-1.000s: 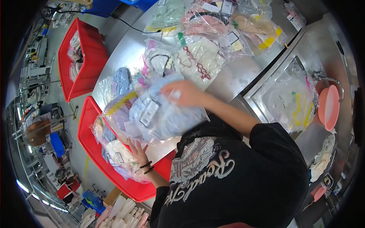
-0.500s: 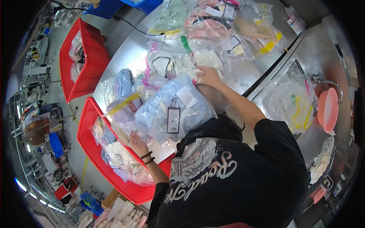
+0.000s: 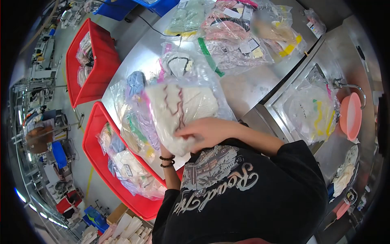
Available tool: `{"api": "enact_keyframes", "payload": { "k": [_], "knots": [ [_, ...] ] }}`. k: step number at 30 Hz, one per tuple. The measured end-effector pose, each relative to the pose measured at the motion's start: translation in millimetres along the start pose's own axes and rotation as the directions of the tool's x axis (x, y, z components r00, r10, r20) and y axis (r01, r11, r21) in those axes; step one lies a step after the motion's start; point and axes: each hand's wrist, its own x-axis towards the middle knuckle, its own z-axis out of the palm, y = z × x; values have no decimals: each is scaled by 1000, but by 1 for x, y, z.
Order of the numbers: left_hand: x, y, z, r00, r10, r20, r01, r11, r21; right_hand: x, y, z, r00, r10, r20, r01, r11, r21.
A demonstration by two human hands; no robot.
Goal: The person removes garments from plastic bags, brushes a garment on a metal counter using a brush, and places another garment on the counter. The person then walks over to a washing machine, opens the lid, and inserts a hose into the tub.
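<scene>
A folded white knit garment (image 3: 199, 101) with wavy dark red trim lies above the near edge of the table, tilted toward me. My right hand (image 3: 205, 132) reaches across its lower part, the fingers closed on the fabric. My left hand (image 3: 164, 151), with dark bead bracelets at the wrist, is at the garment's lower left edge; its fingers are hidden behind the garment. Beneath and beyond lies a clear bag holding a white garment with dark trim (image 3: 178, 65). To the left are lilac bagged clothes (image 3: 148, 124) and a folded blue garment (image 3: 136, 82).
A red bin (image 3: 122, 199) with bagged clothes stands against the table's left side; another red bin (image 3: 101, 65) is farther back. Bagged garments (image 3: 235, 36) cover the table's far end. On the right are a sink with plastic bags (image 3: 310, 110), a tap and a pink basin (image 3: 350, 118).
The light blue bagged garment with the black tag is no longer visible. My right hand has come back toward my body with the white garment. My left hand has shifted slightly right.
</scene>
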Motion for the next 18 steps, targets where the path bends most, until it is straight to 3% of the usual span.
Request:
{"api": "enact_keyframes", "payload": {
  "k": [1,2,3,4,5,6,7,9,10,12,13,15,17,18],
  "knots": [
    [-3,-1,-4,1000,-1,-9,1,1000,-5,-6,6,-5,975,94,200,-100,995,19],
    [-1,0,-8,1000,-10,-4,10,986,169,-9,20,-17,903,175,393,-195,981,11],
    [2,3,-12,1000,-20,0,19,940,339,-14,47,-22,893,270,359,-339,930,141],
    [4,4,-15,999,-35,2,29,865,501,-21,83,-30,914,385,125,-403,892,206],
    [4,5,-17,999,-52,3,38,762,647,-28,119,-42,864,492,-111,-446,848,286],
    [1,4,-16,999,-48,0,37,764,645,-35,144,-61,729,563,-389,-603,797,25],
    [-2,3,-15,997,-27,-75,63,842,537,-35,150,-69,508,448,-735,-697,716,-45],
    [-8,-1,-9,974,-11,-228,78,954,289,-73,259,-94,478,422,-770,-867,365,-339],
    [-9,-1,-6,953,-16,-304,67,985,157,-102,324,-105,615,311,-725,-771,429,-470],
    [-14,2,0,952,13,-305,20,994,106,-95,248,-115,632,447,-632,-761,206,-615],
    [-14,8,5,952,44,-304,-30,998,53,-99,262,-124,641,442,-628,-755,212,-621],
    [-19,23,3,940,108,-325,-126,991,-35,-108,304,-149,674,587,-448,-614,108,-782],
    [-29,44,1,906,145,-397,-163,987,-10,-98,295,-157,719,417,-556,-680,257,-687],
    [-29,54,4,880,183,-439,-204,979,-2,-92,294,-169,770,321,-551,-636,444,-631]
  ]
}}
